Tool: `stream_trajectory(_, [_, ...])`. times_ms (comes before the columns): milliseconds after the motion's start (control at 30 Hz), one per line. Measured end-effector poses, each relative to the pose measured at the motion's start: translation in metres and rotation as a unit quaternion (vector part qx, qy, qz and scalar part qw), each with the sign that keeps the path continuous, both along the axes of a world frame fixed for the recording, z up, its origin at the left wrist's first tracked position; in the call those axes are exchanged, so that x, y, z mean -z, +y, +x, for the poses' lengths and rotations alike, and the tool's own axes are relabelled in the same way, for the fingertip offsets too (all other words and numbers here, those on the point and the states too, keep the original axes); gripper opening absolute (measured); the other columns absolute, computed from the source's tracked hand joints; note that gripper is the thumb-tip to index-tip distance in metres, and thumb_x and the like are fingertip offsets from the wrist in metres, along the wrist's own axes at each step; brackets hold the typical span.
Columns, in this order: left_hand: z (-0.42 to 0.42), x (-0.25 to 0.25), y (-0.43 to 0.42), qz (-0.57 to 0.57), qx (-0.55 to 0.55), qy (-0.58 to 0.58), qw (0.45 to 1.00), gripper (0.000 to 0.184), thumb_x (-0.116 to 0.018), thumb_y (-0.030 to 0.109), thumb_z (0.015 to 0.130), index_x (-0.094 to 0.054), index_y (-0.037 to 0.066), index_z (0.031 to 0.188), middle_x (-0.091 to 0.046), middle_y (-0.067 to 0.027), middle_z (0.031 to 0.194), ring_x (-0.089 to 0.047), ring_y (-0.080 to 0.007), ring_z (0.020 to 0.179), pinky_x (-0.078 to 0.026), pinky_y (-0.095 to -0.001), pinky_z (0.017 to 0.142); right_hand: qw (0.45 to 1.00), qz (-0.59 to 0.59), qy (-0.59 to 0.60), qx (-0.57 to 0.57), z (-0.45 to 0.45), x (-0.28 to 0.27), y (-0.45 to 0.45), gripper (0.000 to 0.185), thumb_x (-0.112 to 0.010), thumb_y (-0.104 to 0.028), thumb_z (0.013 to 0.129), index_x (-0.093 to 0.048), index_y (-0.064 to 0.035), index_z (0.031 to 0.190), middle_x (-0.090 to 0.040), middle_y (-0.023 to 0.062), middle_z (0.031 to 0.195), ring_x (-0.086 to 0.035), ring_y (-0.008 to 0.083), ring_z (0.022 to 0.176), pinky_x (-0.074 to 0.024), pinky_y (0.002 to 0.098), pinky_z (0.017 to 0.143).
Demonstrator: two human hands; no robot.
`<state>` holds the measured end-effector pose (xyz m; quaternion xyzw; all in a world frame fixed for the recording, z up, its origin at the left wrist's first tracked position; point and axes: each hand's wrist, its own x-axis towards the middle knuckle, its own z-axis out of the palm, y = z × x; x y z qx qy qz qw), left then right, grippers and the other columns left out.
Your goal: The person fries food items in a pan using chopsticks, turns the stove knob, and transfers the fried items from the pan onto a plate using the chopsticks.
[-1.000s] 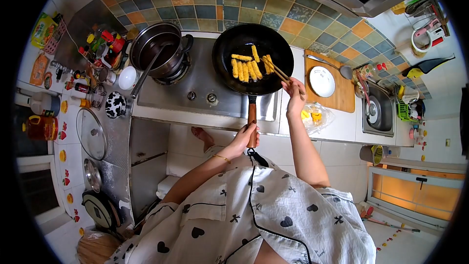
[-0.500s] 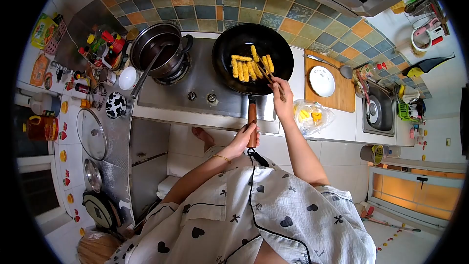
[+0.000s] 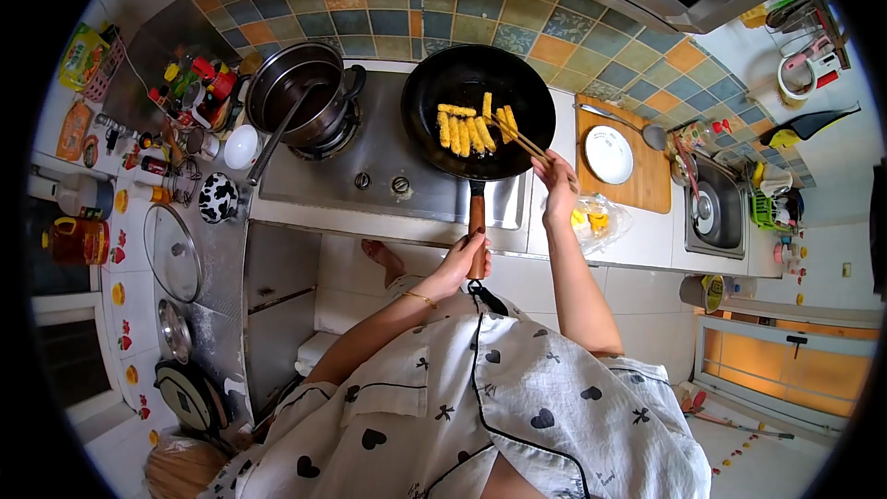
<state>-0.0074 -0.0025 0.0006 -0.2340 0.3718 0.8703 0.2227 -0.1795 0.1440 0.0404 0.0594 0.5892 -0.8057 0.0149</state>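
Observation:
A black frying pan (image 3: pixel 480 69) sits on the right side of the stove, its wooden handle (image 3: pixel 477 208) pointing toward me. My left hand (image 3: pixel 462 261) is closed around that handle. Several yellow breaded sticks (image 3: pixel 465 132) lie in the pan, most side by side, one across the top of the row and one standing off at the upper right. My right hand (image 3: pixel 557 187), past the pan's right rim, is closed on a pair of chopsticks (image 3: pixel 525 141). Their tips reach in among the right-hand sticks; whether they grip one I cannot tell.
A steel pot (image 3: pixel 291 65) with a ladle stands on the left burner. Right of the pan are a cutting board (image 3: pixel 651 189) with a white plate (image 3: pixel 609 154), and a plastic bag (image 3: pixel 605 229) with yellow pieces. Farther right is the sink (image 3: pixel 721 231). A glass lid (image 3: pixel 174 254) lies at left.
My right hand has moved right and back, the chopsticks now lying at a flatter slant. The upper stick has shifted slightly right and down. My left hand stays on the handle.

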Motion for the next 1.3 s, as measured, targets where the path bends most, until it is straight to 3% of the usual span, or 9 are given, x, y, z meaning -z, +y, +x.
stream_trajectory(67, [0.0, 0.001, 0.0, 0.0, 0.001, 0.002, 1.0, 0.032, -0.048, 0.039, 0.1, -0.048, 0.007, 0.1, -0.055, -0.0044, 0.078, -0.057, -0.0153, 0.063, -0.052, -0.0311, 0.06, 0.998, -0.043, -0.038, 0.015, 0.0, -0.002, 0.008, 0.029, -0.046, -0.016, 0.1, -0.056, 0.0053, 0.117, -0.064, 0.0185, 0.107, -0.068, 0.0259, 0.095, -0.0537, 0.0299, 0.086])
stream_trajectory(333, [0.0, 0.005, 0.0, 0.004, -0.001, 0.007, 1.0, 0.032, -0.048, 0.039, 0.1, -0.048, 0.007, 0.1, -0.055, -0.0041, 0.078, -0.058, -0.015, 0.063, -0.052, -0.0309, 0.061, 0.979, 0.152, 0.125, -0.061, 0.022, -0.022, -0.02, 0.022, -0.047, -0.012, 0.1, -0.056, 0.0028, 0.114, -0.064, 0.0129, 0.104, -0.066, 0.0189, 0.095, -0.0514, 0.0285, 0.083])
stream_trajectory(433, [0.0, 0.004, 0.001, 0.002, 0.0, 0.002, 1.0, 0.032, -0.048, 0.039, 0.099, -0.048, 0.007, 0.099, -0.055, -0.0039, 0.077, -0.058, -0.0147, 0.063, -0.053, -0.0305, 0.06, 0.927, 0.301, 0.206, -0.087, 0.026, -0.019, -0.031, 0.019, -0.05, -0.01, 0.097, -0.058, 0.0017, 0.111, -0.063, 0.0158, 0.098, -0.068, 0.0223, 0.088, -0.0519, 0.0314, 0.078])
stream_trajectory(567, [0.0, 0.004, 0.001, 0.008, -0.006, -0.006, 1.0, 0.033, -0.049, 0.04, 0.099, -0.048, 0.007, 0.099, -0.056, -0.0038, 0.077, -0.058, -0.0147, 0.063, -0.053, -0.0301, 0.06, 0.873, 0.41, 0.254, -0.074, 0.023, -0.014, -0.04, 0.018, -0.053, -0.009, 0.095, -0.06, 0.0006, 0.108, -0.061, 0.0193, 0.099, -0.065, 0.0313, 0.089, -0.0502, 0.0366, 0.077])
stream_trajectory(600, [0.0, 0.004, 0.001, 0.008, -0.007, -0.005, 1.0, 0.033, -0.049, 0.041, 0.099, -0.048, 0.007, 0.099, -0.056, -0.0038, 0.076, -0.058, -0.0148, 0.062, -0.053, -0.0301, 0.059, 0.872, 0.41, 0.257, -0.073, 0.022, -0.013, -0.041, 0.017, -0.053, -0.009, 0.095, -0.06, 0.0001, 0.107, -0.061, 0.0197, 0.097, -0.064, 0.0339, 0.09, -0.0492, 0.038, 0.078])
stream_trajectory(700, [0.0, 0.004, 0.001, 0.006, -0.006, -0.007, 1.0, 0.034, -0.05, 0.041, 0.099, -0.048, 0.007, 0.099, -0.056, -0.0038, 0.076, -0.058, -0.0148, 0.062, -0.053, -0.0302, 0.059, 0.897, 0.365, 0.235, -0.083, 0.011, 0.001, -0.039, 0.025, -0.051, -0.015, 0.099, -0.058, 0.0032, 0.114, -0.065, 0.0136, 0.101, -0.065, 0.0197, 0.096, -0.0505, 0.0287, 0.084])
stream_trajectory(767, [0.0, 0.005, 0.001, 0.006, -0.007, -0.009, 1.0, 0.034, -0.05, 0.041, 0.099, -0.048, 0.007, 0.1, -0.056, -0.0039, 0.076, -0.058, -0.0148, 0.062, -0.053, -0.0304, 0.059, 0.949, 0.245, 0.176, -0.087, 0.005, 0.0, -0.041, 0.027, -0.051, -0.015, 0.1, -0.059, 0.0042, 0.116, -0.066, 0.0125, 0.102, -0.065, 0.0196, 0.096, -0.0498, 0.0286, 0.086])
stream_trajectory(933, [-0.001, 0.006, 0.001, 0.013, -0.004, -0.011, 1.0, 0.035, -0.05, 0.041, 0.099, -0.048, 0.006, 0.101, -0.055, -0.0042, 0.076, -0.058, -0.0149, 0.062, -0.053, -0.0308, 0.059, 0.976, 0.137, 0.116, -0.124, -0.015, -0.007, -0.03, 0.026, -0.049, -0.013, 0.1, -0.058, 0.0051, 0.116, -0.065, 0.0106, 0.101, -0.063, 0.0172, 0.093, -0.0486, 0.0265, 0.086])
stream_trajectory(1300, [0.0, 0.004, 0.0, 0.007, 0.0, 0.002, 1.0, 0.036, -0.049, 0.042, 0.099, -0.048, 0.006, 0.101, -0.055, -0.0044, 0.077, -0.058, -0.0147, 0.062, -0.053, -0.0304, 0.059, 0.958, 0.224, 0.149, -0.1, -0.007, -0.007, -0.03, 0.031, -0.05, -0.02, 0.101, -0.056, 0.0039, 0.119, -0.064, 0.0113, 0.106, -0.062, 0.0174, 0.1, -0.0479, 0.0281, 0.09])
